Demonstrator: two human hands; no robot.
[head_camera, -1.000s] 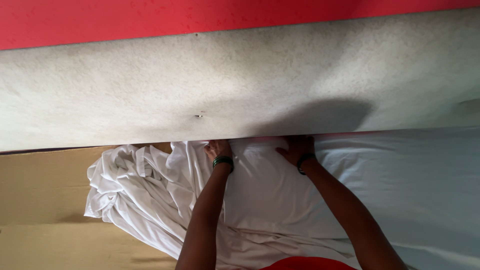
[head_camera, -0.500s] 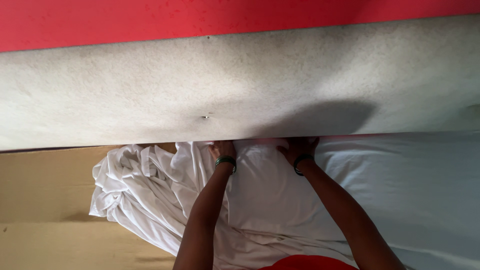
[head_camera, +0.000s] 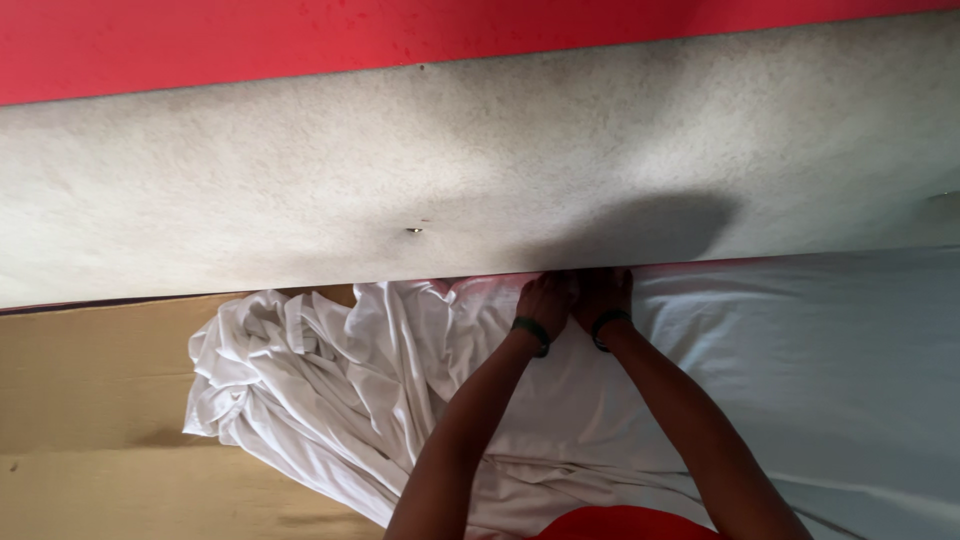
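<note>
Both hands, left hand (head_camera: 545, 300) and right hand (head_camera: 603, 295), are pressing side by side, fingers curled on the white cotton sheet (head_camera: 520, 400) where it is meeting the speckled grey slab (head_camera: 480, 170), its loose end bunching over brown cardboard (head_camera: 90, 380).

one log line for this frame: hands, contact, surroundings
left hand: pressed on white sheet at mattress edge | right hand: beside it, same spot | sheet bunched at left over brown board
</note>
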